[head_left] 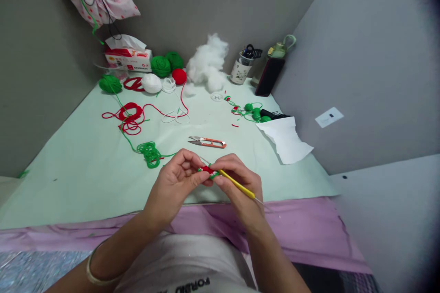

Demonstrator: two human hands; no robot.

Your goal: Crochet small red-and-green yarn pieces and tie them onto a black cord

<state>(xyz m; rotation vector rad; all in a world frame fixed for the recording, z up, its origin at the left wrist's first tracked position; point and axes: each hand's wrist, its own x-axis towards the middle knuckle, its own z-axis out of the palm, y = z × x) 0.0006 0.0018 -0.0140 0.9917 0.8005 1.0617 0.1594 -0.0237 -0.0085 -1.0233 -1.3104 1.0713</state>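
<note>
My left hand [175, 183] pinches a small red and green crochet piece [208, 171] above the near edge of the pale green table [68, 174]. My right hand [237, 183] is closed on a yellow-handled crochet hook [237, 184], whose tip meets the piece. Green yarn [149, 153] trails from a loose heap to the left of my hands. Red yarn [130, 116] lies in loops farther back. Orange-handled thread snips [208, 142] lie just beyond my hands.
Balls of green [161, 66], red [178, 76] and white yarn [151, 83] sit at the back beside a tissue box [129, 57] and a tuft of white stuffing [208, 64]. A cup of tools [242, 66], a bottle [271, 71], small green crochet pieces [254, 112] and white paper [287, 139] stand right.
</note>
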